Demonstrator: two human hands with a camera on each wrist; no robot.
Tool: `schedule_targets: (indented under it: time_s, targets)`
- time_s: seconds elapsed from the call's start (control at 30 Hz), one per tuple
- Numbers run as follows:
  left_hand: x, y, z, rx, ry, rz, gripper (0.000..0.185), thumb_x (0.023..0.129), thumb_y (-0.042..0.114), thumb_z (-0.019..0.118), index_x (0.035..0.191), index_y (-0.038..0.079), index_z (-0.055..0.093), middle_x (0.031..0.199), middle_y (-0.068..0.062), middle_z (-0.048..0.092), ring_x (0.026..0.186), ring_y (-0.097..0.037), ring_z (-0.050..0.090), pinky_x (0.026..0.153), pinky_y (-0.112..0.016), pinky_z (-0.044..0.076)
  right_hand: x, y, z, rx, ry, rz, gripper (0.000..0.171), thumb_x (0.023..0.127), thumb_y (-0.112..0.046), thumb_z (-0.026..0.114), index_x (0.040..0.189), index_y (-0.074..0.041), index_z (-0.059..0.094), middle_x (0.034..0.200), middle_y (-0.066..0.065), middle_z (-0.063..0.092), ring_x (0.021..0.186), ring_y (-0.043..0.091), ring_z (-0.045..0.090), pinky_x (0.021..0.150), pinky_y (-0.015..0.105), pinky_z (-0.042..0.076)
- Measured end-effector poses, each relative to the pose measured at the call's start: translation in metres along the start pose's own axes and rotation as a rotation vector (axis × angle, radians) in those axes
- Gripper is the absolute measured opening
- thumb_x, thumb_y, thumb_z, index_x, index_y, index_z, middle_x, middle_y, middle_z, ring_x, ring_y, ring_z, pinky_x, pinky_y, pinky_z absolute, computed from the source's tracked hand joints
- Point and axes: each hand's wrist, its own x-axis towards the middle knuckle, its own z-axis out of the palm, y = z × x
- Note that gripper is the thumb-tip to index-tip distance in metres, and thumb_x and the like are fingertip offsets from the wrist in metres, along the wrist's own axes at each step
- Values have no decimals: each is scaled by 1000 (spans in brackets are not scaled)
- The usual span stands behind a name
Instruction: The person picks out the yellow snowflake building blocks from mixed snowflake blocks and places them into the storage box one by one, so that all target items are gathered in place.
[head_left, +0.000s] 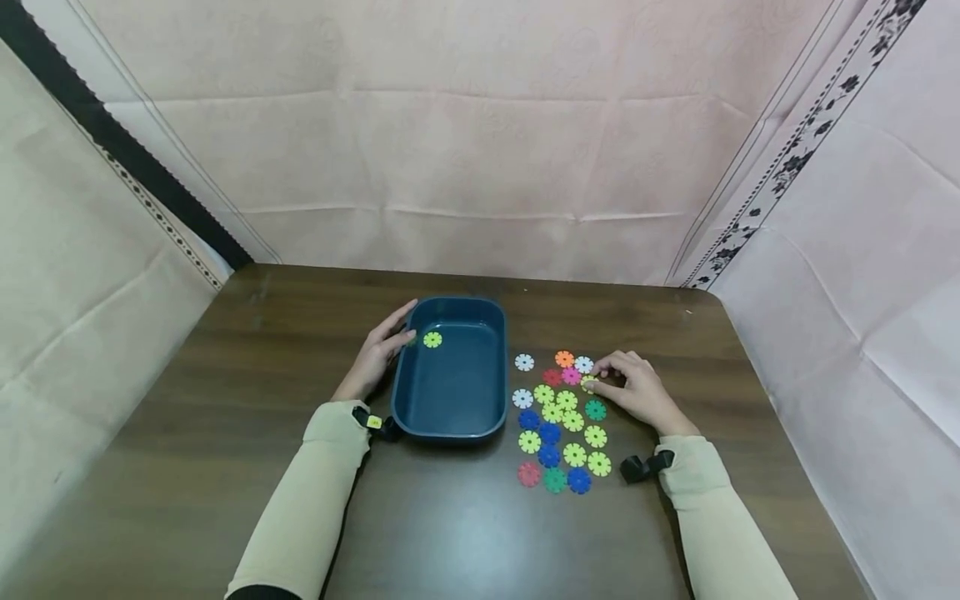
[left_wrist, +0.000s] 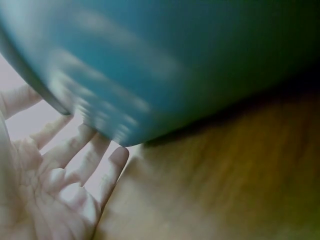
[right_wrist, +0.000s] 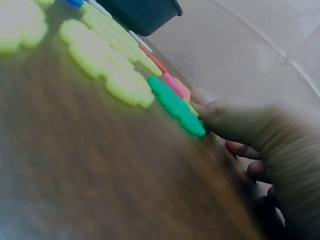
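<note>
At the left side of a dark blue rectangular tray (head_left: pixel 450 425), my left hand (head_left: pixel 378 354) holds the rim, thumb at the top edge and fingers along the outer wall. In the left wrist view the fingertips meet the tray's outer wall (left_wrist: pixel 150 75). One yellow-green notched plastic disc (head_left: pixel 432 340) lies inside the tray. My right hand (head_left: pixel 633 387) pinches another yellow-green disc (head_left: pixel 588 384) between thumb and fingers, at the far right of a spread of discs. A green disc (right_wrist: pixel 176 107) lies just in front of the thumb in the right wrist view.
Several loose discs lie flat right of the tray: blue (head_left: pixel 550 432), white (head_left: pixel 524 362), pink (head_left: pixel 572 376), orange (head_left: pixel 564 358), red (head_left: pixel 528 474) and more yellow-green (head_left: pixel 574 454). The brown wooden table (head_left: pixel 480 533) ends at a pale cloth (head_left: pixel 465 167) hanging behind.
</note>
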Motion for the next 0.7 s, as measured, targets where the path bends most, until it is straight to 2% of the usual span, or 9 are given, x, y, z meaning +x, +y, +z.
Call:
schedule_targets:
  time_s: [0.13,0.23,0.37,0.6,0.7]
  targets:
    - [1,19,2,19,-12,3,56,105,13,51,158,14,34,165,-5,25,148,-27,27,117,-52,25,4,1,-1,11,7,5,13,90,-25,78,99,-18,71,88,-5,58,83,18,44,79,41,30]
    - [1,21,2,22,-13,7,56,105,13,51,158,15,34,164,-6,26,144,-28,31,114,-51,28,4,1,-1,12,0,38,18,89,-30,79,101,-20,70,90,-4,58,86,18,44,82,42,30]
    - [-2,17,3,-11,-22,-8,57,104,12,51,158,13,33,164,-8,26,147,-29,28,116,-52,26,-1,1,1,4,-29,84,25,86,-38,80,102,-22,70,92,-4,58,89,18,45,85,44,30]
    - [-4,11,4,-44,-2,5,57,104,12,52,158,11,34,165,-4,25,151,-25,21,118,-53,22,0,-1,1,8,-17,83,25,87,-37,80,101,-21,68,91,-3,58,88,19,45,83,43,30]
    - [-2,3,2,-57,2,-1,57,104,11,52,158,12,33,165,-3,25,152,-23,19,119,-52,21,-1,-1,2,20,-18,115,25,86,-38,80,100,-22,66,91,-2,58,87,19,44,81,41,31]
